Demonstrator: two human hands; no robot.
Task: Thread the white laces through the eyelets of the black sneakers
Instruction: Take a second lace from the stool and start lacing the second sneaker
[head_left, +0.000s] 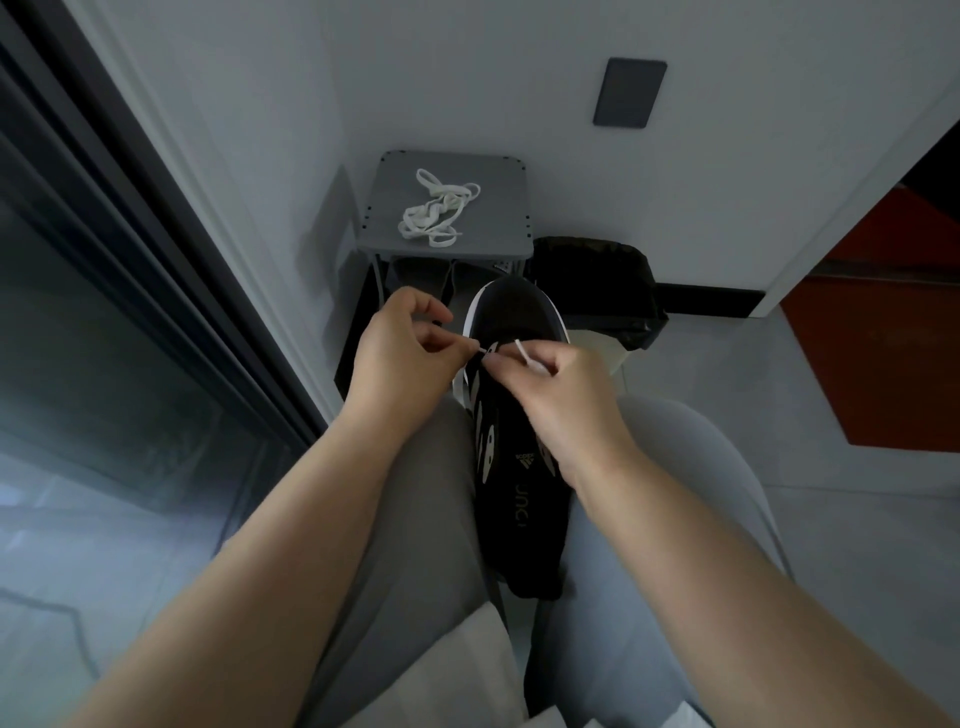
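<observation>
A black sneaker (511, 322) with a white sole edge lies between my knees, toe pointing away from me. White lace runs through several of its eyelets lower down. My left hand (400, 353) pinches one white lace end at the shoe's left side. My right hand (561, 384) pinches the other lace end (524, 353), which curls up from its fingers over the tongue. A second white lace (436, 210) lies loose in a heap on a small grey stool (498, 234) beyond the shoe.
A black bag (597, 280) sits on the floor to the right of the stool. A dark glass door frame (156, 270) runs along the left. White wall stands behind, with a dark plate (628, 93). An orange panel (883, 322) is at the right.
</observation>
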